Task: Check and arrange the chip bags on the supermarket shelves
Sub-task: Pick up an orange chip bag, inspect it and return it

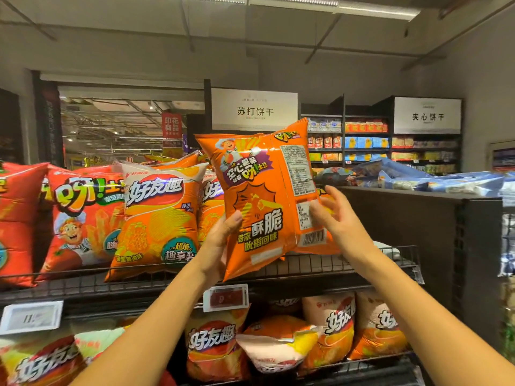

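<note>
Supermarket snack aisle, dim ceiling, wire top shelf (pixel 320 263) in front of us as reference. We have an orange chip bag (pixel 264 201) lifted just above that shelf's front rail, back side facing us: nutrition panel and barcode visible, bag tilted with its top leaning right. Our left hand (pixel 223 238) grips the bag's lower left edge, thumb curled over the face, other fingers hidden behind the bag. Our right hand (pixel 334 215) is at the bag's right edge, beside the barcode; fingers spread and slightly bent, tips touching the bag. We can't tell if that hand actually clamps it.

On the shelf left of the held bag: an orange-and-white chip bag (pixel 158 215) standing upright, next to it a red bag with a chef cartoon (pixel 83 215), then another red bag (pixel 16 218) at the frame edge. One more orange-and-white bag (pixel 209 207) stands partly hidden behind the held one. Price tags clipped to the shelf's front edge: a red one (pixel 225 298) right below the held bag, a white one (pixel 30 316) far left.

Below the shelf: lower tier with more orange-and-white bags (pixel 211 349), some slumped, one white-backed bag (pixel 276 346) lying tilted.

Right of the shelf: dark end panel (pixel 418 235), blue bags (pixel 432 179) piled on top behind it. Behind the shelf: white aisle sign (pixel 254 110) and far shelving with biscuits (pixel 362 140).
</note>
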The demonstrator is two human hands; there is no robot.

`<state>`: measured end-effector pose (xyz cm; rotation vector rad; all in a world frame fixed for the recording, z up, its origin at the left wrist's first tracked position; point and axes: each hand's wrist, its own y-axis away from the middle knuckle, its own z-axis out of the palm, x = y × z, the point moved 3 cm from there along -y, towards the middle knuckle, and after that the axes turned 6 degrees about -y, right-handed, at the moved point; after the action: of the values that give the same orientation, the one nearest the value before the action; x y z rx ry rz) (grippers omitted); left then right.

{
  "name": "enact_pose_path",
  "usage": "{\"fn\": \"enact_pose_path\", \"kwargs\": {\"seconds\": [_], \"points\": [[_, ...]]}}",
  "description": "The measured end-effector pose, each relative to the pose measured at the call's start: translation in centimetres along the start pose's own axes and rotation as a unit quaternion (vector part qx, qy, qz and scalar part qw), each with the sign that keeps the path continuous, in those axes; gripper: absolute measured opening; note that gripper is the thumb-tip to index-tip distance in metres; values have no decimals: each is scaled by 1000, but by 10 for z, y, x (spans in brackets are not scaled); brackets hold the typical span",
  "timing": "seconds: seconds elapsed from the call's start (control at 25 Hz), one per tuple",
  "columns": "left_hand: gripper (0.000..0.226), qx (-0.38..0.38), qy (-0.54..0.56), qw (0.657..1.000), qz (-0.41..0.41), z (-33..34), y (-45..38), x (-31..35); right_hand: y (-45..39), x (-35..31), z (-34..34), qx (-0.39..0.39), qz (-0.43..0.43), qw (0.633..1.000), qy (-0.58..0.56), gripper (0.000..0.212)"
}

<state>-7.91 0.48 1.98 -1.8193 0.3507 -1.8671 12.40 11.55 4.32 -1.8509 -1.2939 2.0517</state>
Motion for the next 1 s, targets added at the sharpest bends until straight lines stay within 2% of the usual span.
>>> {"fn": "enact_pose_path", "kwargs": {"seconds": [0.08,0.12,0.24,0.32,0.4,0.52,0.6,0.68,0.8,0.88,1.0], "points": [[99,-5,5,1000,-16,-6,6,-2,3,3,5,-77,45,995,-47,129],[99,-7,9,1000,-24,-9,9,-2,5,4,7,-100,53,992,-61,126],[92,-28,3,999,-34,-17,14,-4,8,6,14,-127,42,989,-69,98],[95,-28,-18,999,-35,-21,16,-5,11,7,17,-130,33,988,-73,91],[93,1,-38,999,-19,-27,15,-4,13,8,17,-126,21,989,-76,97],[71,4,-119,993,19,-29,15,5,12,10,13,-135,19,987,-81,114],[84,-2,-188,981,38,-26,16,16,11,8,10,-148,12,986,-70,112],[97,5,-232,971,66,-23,13,28,9,7,6,-151,4,986,-65,96],[97,6,-312,945,101,-23,6,37,9,6,-3,-143,-24,989,-15,75],[90,5,-362,923,129,-24,3,37,8,7,-9,-136,-46,989,46,76],[79,17,-386,911,145,-13,2,37,-2,13,-19,-101,-70,984,131,74]]}}
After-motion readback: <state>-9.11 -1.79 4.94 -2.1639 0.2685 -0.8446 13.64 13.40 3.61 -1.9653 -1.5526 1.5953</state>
